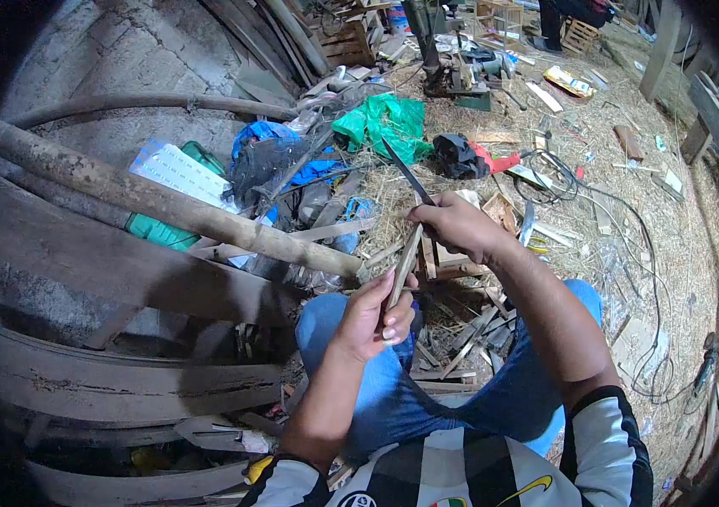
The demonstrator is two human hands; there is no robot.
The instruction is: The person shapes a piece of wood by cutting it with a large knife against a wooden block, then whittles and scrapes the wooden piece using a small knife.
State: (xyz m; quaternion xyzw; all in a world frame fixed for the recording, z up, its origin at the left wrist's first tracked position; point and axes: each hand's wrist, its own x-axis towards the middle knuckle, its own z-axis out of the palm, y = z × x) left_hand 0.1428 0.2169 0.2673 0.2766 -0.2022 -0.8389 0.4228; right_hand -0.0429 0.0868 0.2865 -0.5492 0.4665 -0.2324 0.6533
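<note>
My left hand (372, 317) is closed around the lower part of a thin, flat wooden strip (408, 258), which stands tilted in front of my knees. Just above it, my right hand (461, 226) grips a knife by its handle. The dark, long knife blade (408, 174) points up and to the left, away from me. The top of the strip meets the right hand near the base of the blade; whether the edge touches the wood is hidden. Most of the knife's handle is covered by my fingers.
Wood scraps (469, 342) lie between my knees. To the left are a long pole (165, 203) and wooden boards (123, 376). Ahead lie a green plastic bag (385, 122) and a black bag (458, 158). A cable (630, 211) crosses the straw-covered ground at right. Another person's legs (550, 25) stand far back.
</note>
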